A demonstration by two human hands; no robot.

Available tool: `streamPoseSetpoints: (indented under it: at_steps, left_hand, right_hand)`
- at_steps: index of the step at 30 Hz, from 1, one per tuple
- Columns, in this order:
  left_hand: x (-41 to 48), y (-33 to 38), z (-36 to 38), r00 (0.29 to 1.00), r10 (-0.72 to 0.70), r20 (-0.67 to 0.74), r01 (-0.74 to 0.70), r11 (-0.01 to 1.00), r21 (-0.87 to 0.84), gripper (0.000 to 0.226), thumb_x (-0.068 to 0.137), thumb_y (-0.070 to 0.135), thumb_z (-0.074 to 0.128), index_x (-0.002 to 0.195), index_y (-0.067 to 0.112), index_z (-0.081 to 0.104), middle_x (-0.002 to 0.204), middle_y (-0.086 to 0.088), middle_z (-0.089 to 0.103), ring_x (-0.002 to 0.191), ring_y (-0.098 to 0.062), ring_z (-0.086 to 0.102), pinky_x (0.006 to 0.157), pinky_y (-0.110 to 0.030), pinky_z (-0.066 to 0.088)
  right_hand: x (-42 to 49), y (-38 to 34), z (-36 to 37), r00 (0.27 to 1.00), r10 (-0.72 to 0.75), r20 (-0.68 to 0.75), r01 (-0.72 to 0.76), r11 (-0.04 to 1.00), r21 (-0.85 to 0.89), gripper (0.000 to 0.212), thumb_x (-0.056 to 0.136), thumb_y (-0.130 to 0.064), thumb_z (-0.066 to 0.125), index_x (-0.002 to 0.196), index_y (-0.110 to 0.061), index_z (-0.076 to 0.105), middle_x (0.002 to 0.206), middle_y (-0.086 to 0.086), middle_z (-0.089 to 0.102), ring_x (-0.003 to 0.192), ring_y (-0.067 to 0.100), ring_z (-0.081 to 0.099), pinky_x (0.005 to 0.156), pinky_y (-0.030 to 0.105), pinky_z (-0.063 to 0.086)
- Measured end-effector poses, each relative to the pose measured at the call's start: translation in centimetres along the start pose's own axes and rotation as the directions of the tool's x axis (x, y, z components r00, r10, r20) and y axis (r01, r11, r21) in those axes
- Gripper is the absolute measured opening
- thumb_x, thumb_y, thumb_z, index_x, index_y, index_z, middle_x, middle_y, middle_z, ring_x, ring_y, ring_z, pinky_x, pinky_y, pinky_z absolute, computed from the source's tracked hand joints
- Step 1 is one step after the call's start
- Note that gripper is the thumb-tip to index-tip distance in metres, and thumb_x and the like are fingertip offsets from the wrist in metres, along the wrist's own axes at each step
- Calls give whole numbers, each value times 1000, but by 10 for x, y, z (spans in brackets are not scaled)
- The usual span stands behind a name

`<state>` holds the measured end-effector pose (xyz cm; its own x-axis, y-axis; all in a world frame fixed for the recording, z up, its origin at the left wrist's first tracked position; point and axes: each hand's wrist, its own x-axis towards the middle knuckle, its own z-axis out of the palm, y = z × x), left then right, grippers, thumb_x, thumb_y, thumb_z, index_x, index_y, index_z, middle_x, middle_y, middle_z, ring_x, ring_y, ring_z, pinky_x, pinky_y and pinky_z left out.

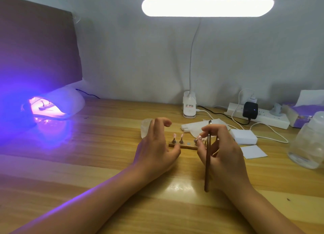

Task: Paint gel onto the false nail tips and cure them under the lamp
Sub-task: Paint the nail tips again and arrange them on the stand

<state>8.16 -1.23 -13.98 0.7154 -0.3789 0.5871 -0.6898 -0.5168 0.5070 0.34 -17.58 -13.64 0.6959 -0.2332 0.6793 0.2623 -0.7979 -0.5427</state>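
Wooden table (105, 163) under both hands. Lit curing lamp (70, 100) far to left of left hand (157, 146). Left hand: fingers loosely curved, holding nothing, thumb at left end of stand (188, 147). Right hand (222, 151): grips brush (207, 163), fingertips at stand's right end. Two pink nail tips (175, 134) upright on stand, just beside left hand.

Left hand (156, 146) relaxed, right hand (222, 153) around brush (208, 161)
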Motion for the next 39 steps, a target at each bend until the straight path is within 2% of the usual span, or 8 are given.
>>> streamPoseSetpoints:
  at_steps: [5, 8, 12, 16, 20, 24, 29, 39]
  left_hand:
    - [7, -10, 4, 967, -189, 174, 190, 982, 7, 66, 82, 41, 73, 128, 32, 27, 136, 12, 47, 81, -8, 51, 75, -23, 44]
    - [9, -13, 3, 943, -216, 252, 221, 975, 8, 59, 82, 44, 72, 125, 38, 32, 124, 22, 55, 82, -4, 54, 80, -29, 51]
    - [8, -13, 2, 951, -182, 250, 188, 982, -1, 49, 83, 42, 72, 116, 42, 36, 98, 28, 56, 66, 9, 52, 68, -25, 48]
    - [6, -11, 2, 967, -87, 240, 89, 996, 2, 39, 86, 35, 68, 114, 40, 43, 101, 23, 54, 69, 13, 52, 60, -20, 40]
    - [5, -10, 1, 974, -24, 226, 26, 1000, -4, 30, 86, 31, 66, 113, 35, 53, 103, 20, 54, 78, 5, 52, 66, -27, 51]
    - [4, -7, 0, 970, 17, 243, -16, 1000, -6, 27, 82, 29, 67, 107, 35, 59, 103, 18, 53, 81, 1, 52, 67, -29, 51]
    - [3, -4, 0, 967, 43, 253, -43, 999, -5, 27, 80, 30, 68, 104, 35, 59, 102, 17, 53, 78, 2, 51, 65, -23, 48]
    - [4, -7, 0, 980, 8, 198, -18, 999, 49, 36, 81, 36, 67, 112, 40, 49, 100, 20, 54, 78, 4, 50, 65, -28, 52]
  right_hand:
    - [1, 4, 0, 998, 55, -16, -56, 998, -26, 35, 87, -18, 71, 117, -19, 52, 100, -7, 61, 63, 7, 60, 56, 26, 52]
    - [0, 2, 2, 999, 46, 18, -45, 997, -60, 33, 88, -23, 70, 114, -26, 50, 97, -13, 58, 64, 5, 60, 57, 27, 54]
    - [-1, 3, 3, 997, 25, 73, -17, 993, -114, 35, 87, -24, 70, 112, -33, 47, 98, -16, 58, 64, 3, 58, 56, 24, 54]
    - [-1, 3, 4, 994, 25, 108, -12, 993, -117, 35, 87, -22, 70, 111, -32, 48, 98, -15, 60, 65, 4, 58, 55, 23, 54]
    - [-2, 2, 5, 987, 10, 159, 14, 989, -146, 33, 88, -23, 70, 114, -31, 50, 97, -17, 59, 66, 1, 55, 53, 19, 51]
    - [-2, 1, 4, 985, 16, 174, 10, 988, -152, 34, 88, -23, 70, 114, -32, 50, 96, -19, 57, 66, -2, 53, 51, 15, 45]
    - [-2, 1, 4, 981, 28, 190, 1, 989, -150, 36, 87, -21, 71, 114, -34, 49, 99, -19, 57, 73, -2, 56, 56, 21, 53]
    - [-2, 1, 2, 979, 100, 178, -67, 981, -180, 50, 81, -15, 74, 119, -33, 47, 108, -18, 56, 65, 2, 54, 52, 15, 46]
